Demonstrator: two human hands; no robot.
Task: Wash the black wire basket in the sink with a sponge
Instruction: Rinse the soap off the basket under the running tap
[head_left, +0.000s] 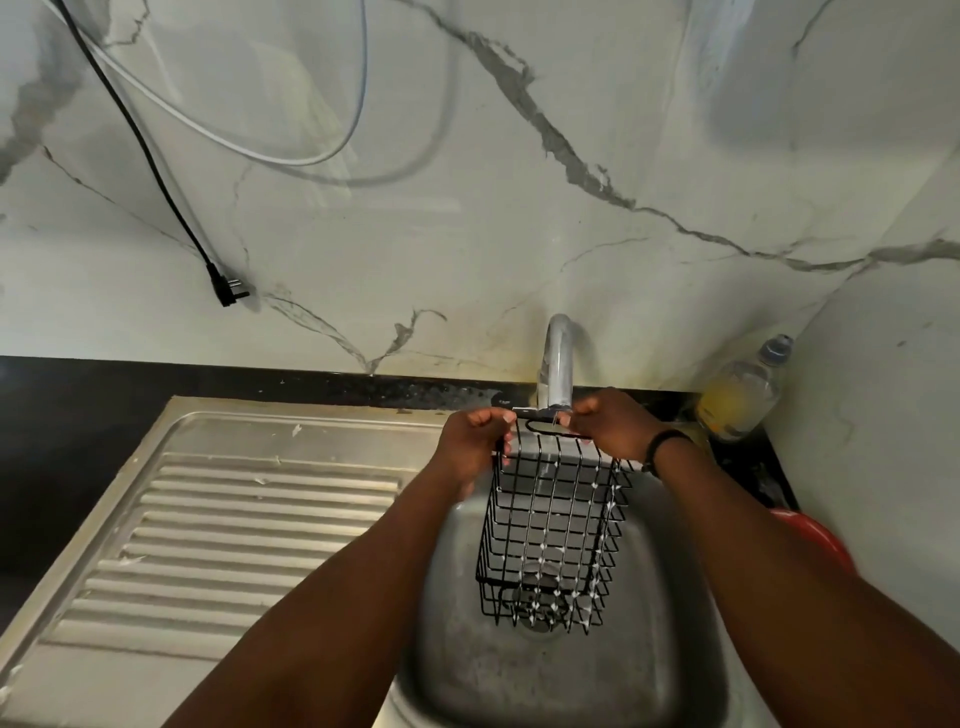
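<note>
Both hands grasp the top edge of the basket (550, 535), the left hand (475, 447) on one corner, the right hand (613, 428) on the other, holding it under the tap (558, 364) above the sink (675, 649). Wet wire could slip from the fingers and drop onto the drain below. Its long axis hangs down from the hands, bottom end toward the drain; no sponge shows

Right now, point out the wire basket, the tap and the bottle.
wire basket (550, 525): head view, on its front mesh.
tap (558, 364): head view, on the spout's curved neck.
bottle (740, 397): head view, on its clear body.
</note>
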